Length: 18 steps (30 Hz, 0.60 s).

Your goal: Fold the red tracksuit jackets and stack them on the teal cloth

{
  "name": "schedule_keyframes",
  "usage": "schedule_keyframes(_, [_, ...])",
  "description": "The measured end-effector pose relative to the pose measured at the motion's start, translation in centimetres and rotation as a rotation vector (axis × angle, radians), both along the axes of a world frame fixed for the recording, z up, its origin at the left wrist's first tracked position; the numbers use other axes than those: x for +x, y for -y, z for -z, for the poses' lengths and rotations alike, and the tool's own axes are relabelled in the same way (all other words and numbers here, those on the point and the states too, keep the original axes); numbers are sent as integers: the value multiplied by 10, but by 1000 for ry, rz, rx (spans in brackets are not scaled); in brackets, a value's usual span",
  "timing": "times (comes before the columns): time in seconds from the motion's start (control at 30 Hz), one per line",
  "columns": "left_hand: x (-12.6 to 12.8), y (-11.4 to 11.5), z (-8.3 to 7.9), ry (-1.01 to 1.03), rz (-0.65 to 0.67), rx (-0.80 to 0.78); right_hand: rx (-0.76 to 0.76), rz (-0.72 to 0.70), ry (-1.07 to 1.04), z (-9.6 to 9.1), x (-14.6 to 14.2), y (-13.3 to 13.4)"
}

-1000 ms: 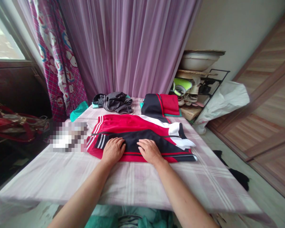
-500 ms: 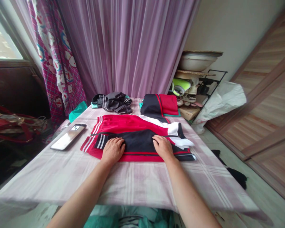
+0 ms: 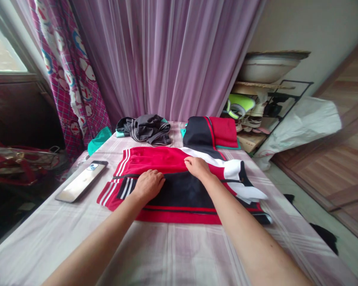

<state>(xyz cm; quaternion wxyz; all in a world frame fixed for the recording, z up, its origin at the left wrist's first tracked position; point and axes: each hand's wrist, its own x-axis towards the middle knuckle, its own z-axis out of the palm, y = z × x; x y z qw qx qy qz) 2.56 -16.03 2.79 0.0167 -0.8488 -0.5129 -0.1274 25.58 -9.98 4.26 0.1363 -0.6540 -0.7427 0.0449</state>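
A red, black and white track jacket (image 3: 159,157) lies folded on the table, with white-striped ribbed edges at its left and a zip running along it. My left hand (image 3: 150,184) rests palm down where the black panel (image 3: 179,190) meets the red, fingers loosely bent over the cloth. Farther right, my right hand (image 3: 197,167) touches the red part near the white stripe; its fingers are slightly curled and their undersides are hidden. Neither hand lifts any fabric.
A phone (image 3: 82,180) lies at the left on the checked tablecloth (image 3: 173,254). Behind the jacket are a crumpled dark grey garment (image 3: 150,129) and a folded red and black garment (image 3: 225,131). A shoe rack (image 3: 295,89) and a white bag (image 3: 310,123) stand at right.
Both hands have slid forward across the jacket, the right one from the black panel onto the red part. The camera view has moved closer to the table.
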Motion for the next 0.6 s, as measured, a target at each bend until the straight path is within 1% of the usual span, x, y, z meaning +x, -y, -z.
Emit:
schedule_keyframes(0.1, [7, -8, 11, 54, 39, 11, -14, 32, -10, 3, -8, -32])
schedule_keyframes(0.2, [9, -9, 23, 103, 42, 1, 0, 49, -21, 7, -14, -61])
schedule_keyframes(0.27, [8, -8, 28, 121, 47, 0, -7, 63, -1, 9, -16, -78])
schedule_keyframes(0.43, [6, -7, 31, 140, 49, -15, -80, 59, 71, 16, -21, -110])
schedule_keyframes(0.5, [7, -7, 31, 152, 45, -18, -70, 76, 80, 19, -22, -120])
schedule_keyframes(0.6, [8, -5, 30, 154, 40, -25, -25, 160, 60, 27, -27, -131])
